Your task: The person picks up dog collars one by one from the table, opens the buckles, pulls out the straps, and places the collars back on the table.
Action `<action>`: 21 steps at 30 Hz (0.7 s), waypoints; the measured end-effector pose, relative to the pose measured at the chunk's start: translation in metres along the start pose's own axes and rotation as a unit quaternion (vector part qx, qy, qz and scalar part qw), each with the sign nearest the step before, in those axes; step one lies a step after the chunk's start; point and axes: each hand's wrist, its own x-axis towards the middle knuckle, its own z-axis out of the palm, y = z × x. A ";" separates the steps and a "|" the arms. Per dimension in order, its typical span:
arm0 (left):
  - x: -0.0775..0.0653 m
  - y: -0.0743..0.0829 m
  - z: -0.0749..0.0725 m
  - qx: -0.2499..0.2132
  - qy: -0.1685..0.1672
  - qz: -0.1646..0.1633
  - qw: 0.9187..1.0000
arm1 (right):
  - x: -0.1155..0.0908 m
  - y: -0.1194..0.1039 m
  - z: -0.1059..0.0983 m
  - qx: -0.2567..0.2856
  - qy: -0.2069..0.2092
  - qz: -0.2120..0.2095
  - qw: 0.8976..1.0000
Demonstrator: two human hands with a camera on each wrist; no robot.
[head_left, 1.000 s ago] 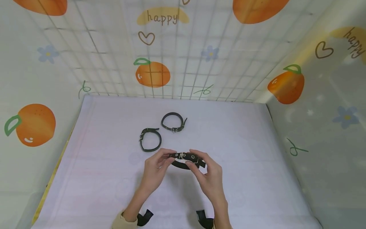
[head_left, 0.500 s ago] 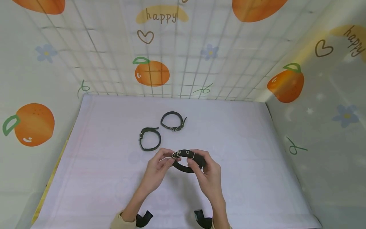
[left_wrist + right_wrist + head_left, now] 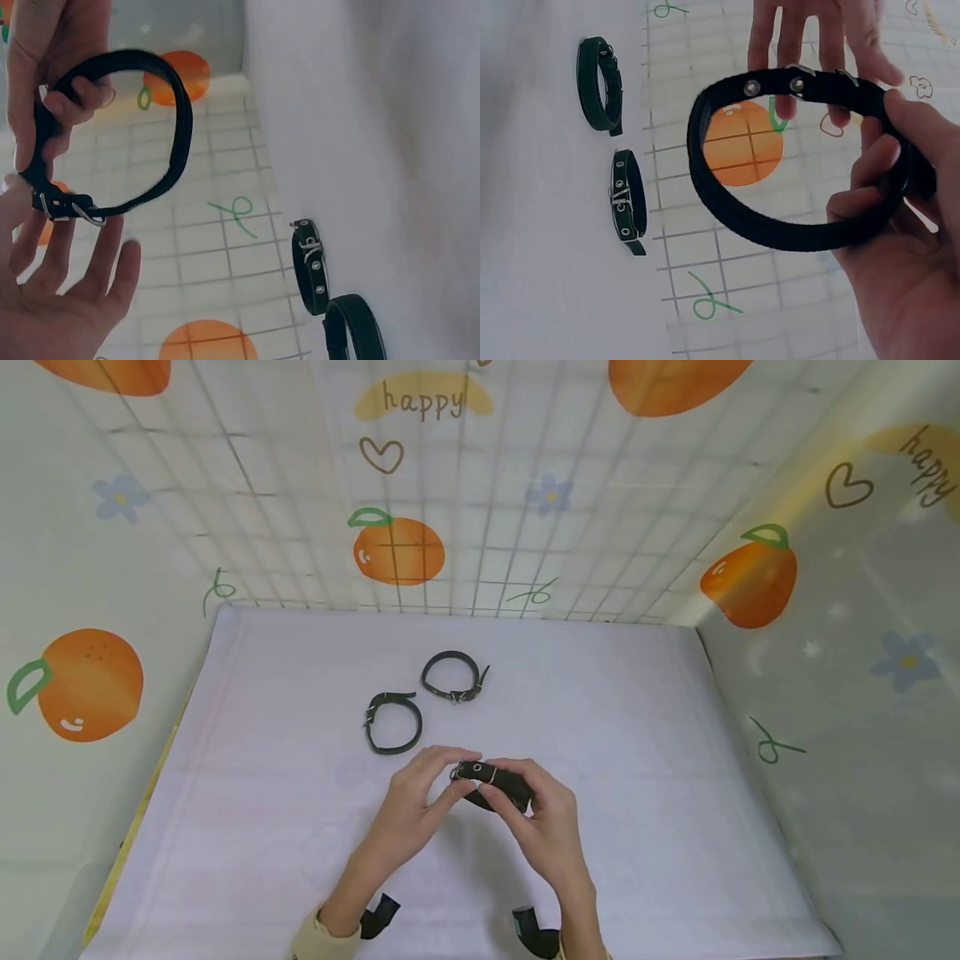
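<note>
A black buckled pet collar (image 3: 780, 234), closed into a loop with metal eyelets, is held up above the table between both hands. My left hand (image 3: 411, 797) pinches its buckle end, the thumb in front and the fingers stretched out behind the strap. The metal buckle (image 3: 56, 204) and a D-ring (image 3: 91, 217) show by those fingers in the left wrist view. My right hand (image 3: 546, 814) grips the other side, with its thumb on the strap and fingers curled into the loop. In the head view, the fingers cover part of the collar.
Two similar black collars lie looped on the white table (image 3: 637, 760) beyond my hands: one (image 3: 420, 724) nearer on the left, another (image 3: 478, 681) farther back. A patterned curtain (image 3: 300, 527) over a wire grid stands behind the table and round the sides.
My left fingers have reached farther right over the held collar, and the hands are closer together. The collar has turned, and its buckle is now mostly hidden in the head view. The table collars stay put.
</note>
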 end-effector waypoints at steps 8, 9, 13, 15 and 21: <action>0.003 0.003 0.001 -0.004 -0.002 0.013 1.000 | 0.000 -0.001 0.000 0.014 -0.008 0.012 1.000; 0.003 0.003 0.001 -0.005 0.004 0.017 1.000 | 0.000 -0.001 0.001 0.014 -0.006 0.010 1.000; 0.004 0.004 0.003 -0.012 0.021 0.011 1.000 | 0.001 0.000 0.001 0.018 -0.002 0.004 1.000; 0.004 0.004 0.004 -0.025 0.028 -0.003 0.999 | 0.001 0.001 0.001 0.014 0.002 -0.002 1.000; 0.003 0.005 0.006 -0.117 0.035 -0.064 0.990 | 0.000 0.004 0.001 0.012 0.024 -0.014 1.000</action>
